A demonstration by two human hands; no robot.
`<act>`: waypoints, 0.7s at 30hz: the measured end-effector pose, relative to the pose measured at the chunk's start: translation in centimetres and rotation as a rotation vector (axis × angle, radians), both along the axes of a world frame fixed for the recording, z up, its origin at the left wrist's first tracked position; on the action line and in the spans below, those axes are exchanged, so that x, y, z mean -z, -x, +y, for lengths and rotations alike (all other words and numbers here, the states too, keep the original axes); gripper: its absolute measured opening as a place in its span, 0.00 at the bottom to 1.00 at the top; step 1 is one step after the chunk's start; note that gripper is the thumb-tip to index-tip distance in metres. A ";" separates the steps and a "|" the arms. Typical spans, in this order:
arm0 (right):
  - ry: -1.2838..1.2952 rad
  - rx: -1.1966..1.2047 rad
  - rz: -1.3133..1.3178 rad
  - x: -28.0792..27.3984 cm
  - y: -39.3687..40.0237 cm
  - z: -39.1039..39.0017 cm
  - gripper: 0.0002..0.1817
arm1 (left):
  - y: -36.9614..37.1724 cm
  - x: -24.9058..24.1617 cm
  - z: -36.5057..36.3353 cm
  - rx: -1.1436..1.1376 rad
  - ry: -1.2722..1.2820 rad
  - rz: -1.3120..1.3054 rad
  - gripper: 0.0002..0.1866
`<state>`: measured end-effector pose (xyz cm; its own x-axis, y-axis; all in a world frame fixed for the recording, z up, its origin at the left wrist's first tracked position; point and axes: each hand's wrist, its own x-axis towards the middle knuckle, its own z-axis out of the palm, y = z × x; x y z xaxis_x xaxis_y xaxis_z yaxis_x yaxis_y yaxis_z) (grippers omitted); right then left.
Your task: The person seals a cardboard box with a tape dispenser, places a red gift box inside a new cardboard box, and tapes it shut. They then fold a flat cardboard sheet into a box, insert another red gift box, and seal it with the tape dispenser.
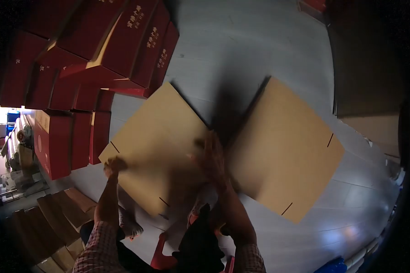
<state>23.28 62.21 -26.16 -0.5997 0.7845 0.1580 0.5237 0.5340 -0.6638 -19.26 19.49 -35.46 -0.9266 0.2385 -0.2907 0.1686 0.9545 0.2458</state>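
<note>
Two brown cardboard sheets lie side by side, turned at an angle to each other. The left cardboard sheet [155, 123] has short dark slits near its corners. At its left edge, my left hand [114, 166] has its fingers curled around the border. My right hand [210, 157] is at the sheet's right side, fingers stretched out and slightly blurred; whether it presses on the board cannot be made out. To the right, the second cardboard sheet [284, 150] lies untouched and also has dark slits.
Stacked dark red boxes [127, 50] with gold lettering rise at upper left. More red boxes [54, 141] stand below them. Flat brown cartons [54, 218] are at lower left. A red stool [161, 257] shows between my legs. A dark panel [364, 68] borders the grey floor [250, 32] on the right.
</note>
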 end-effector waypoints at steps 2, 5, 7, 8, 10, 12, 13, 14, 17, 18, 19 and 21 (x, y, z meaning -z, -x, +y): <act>-0.107 0.062 -0.229 5.2 3.9 2.2 0.54 | 0.0 -1.3 -8.5 -0.343 -0.121 -0.287 0.56; 0.159 0.177 -0.321 9.6 6.8 3.3 0.45 | -2.7 0.6 -11.6 -0.720 -0.602 -0.432 0.55; 0.394 0.320 -0.185 10.2 7.7 3.7 0.38 | -4.8 1.8 -13.2 -0.796 -0.838 -0.479 0.51; 0.535 0.401 -0.082 10.3 7.9 4.0 0.36 | -5.2 2.2 -14.0 -0.780 -0.954 -0.496 0.49; 0.879 0.512 0.223 7.9 8.0 3.4 0.31 | -4.8 1.8 -15.0 -0.701 -1.171 -0.525 0.46; 1.033 0.625 0.416 2.9 8.4 1.2 0.28 | -4.1 0.0 -15.9 -0.591 -1.347 -0.560 0.42; 1.058 0.677 0.473 0.1 8.9 0.3 0.26 | -3.9 -1.3 -16.1 -0.555 -1.445 -0.568 0.41; 1.077 0.727 0.548 -2.1 9.4 0.0 0.25 | -3.5 -3.7 -15.9 -0.499 -1.535 -0.581 0.40; 1.161 0.769 0.914 -5.5 8.3 -2.5 0.22 | -3.2 -12.6 -16.8 -0.272 -1.793 -0.681 0.38; 1.413 0.547 1.007 -2.5 5.5 -1.8 0.25 | -3.4 -15.7 -16.8 -0.169 -1.848 -0.722 0.38; 1.659 0.316 1.030 0.1 2.8 -1.2 0.28 | -3.6 -18.7 -16.7 -0.058 -1.897 -0.759 0.37; 1.386 0.382 0.685 -6.5 5.5 -2.2 0.33 | -4.6 -22.5 -17.1 0.011 -1.940 -0.734 0.36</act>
